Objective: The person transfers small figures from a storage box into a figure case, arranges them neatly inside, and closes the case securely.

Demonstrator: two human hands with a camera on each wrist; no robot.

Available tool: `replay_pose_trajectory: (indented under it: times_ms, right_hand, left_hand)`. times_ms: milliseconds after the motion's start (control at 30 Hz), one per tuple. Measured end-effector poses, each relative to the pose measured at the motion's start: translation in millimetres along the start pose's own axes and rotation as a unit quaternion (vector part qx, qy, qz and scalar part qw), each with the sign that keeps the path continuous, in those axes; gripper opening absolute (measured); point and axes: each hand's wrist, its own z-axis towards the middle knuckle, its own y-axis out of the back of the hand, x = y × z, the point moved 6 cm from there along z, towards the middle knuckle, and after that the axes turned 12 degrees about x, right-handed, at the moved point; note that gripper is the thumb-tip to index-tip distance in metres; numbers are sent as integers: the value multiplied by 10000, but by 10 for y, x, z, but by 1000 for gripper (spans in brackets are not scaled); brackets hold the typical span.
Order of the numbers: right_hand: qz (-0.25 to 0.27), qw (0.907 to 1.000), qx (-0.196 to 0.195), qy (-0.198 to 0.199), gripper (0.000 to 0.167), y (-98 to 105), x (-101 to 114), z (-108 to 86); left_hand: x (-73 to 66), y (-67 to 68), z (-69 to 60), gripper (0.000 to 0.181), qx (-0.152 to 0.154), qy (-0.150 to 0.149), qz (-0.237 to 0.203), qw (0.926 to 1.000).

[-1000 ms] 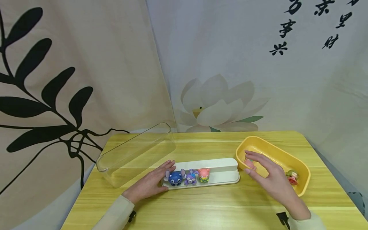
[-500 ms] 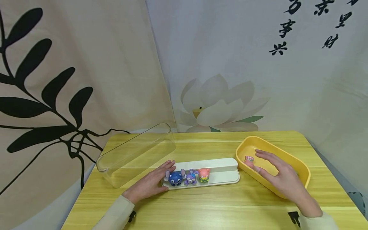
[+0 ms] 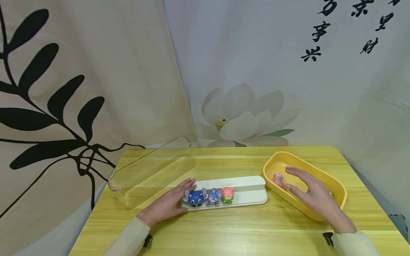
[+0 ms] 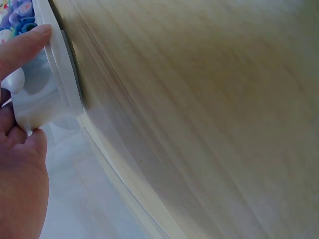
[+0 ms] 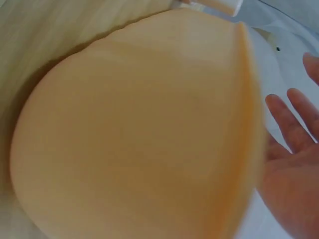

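My left hand point(image 3: 167, 205) grips the left end of a white stepped display base point(image 3: 248, 197), thumb at the front edge. On its lower step stand a blue big-eared figurine point(image 3: 195, 198), a purple rabbit-like figurine point(image 3: 213, 197) and a pink figurine with a green and yellow body point(image 3: 227, 195). Over the near side of a yellow tray point(image 3: 289, 156), my right hand point(image 3: 315, 196) hovers with fingers spread and nothing held. A pink figurine point(image 3: 278, 180) lies at the tray's left end, just left of the right thumb. Something small behind that hand is mostly hidden.
A clear plastic cover point(image 3: 153, 170) lies slanted at the back left of the wooden table point(image 3: 224, 231). Printed cloth point(image 3: 250, 53) hangs behind the table. In the right wrist view, the tray's outer wall point(image 5: 139, 129) fills most of the picture.
My right hand has drawn back to the right, away from the pink figurine, which now shows fully. The green-topped figurine in the tray has become hidden behind it. The left hand stays put.
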Motion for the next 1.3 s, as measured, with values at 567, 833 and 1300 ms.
replay_pose_trajectory:
  times_ms: [567,833,1300]
  right_hand:
    - [-190,9979,614,-110,55,-175,-225,166]
    - [-354,9963,778,-46,52,-254,-300,248]
    - [-568,9883,1212,728,46,-333,-342,313]
  left_hand:
    - [-6,17,1,88,9,15,43,10000]
    - [-14,13,-6,87,-19,13,54,10000]
    - [-10,4,-1,87,-9,35,-7,10000]
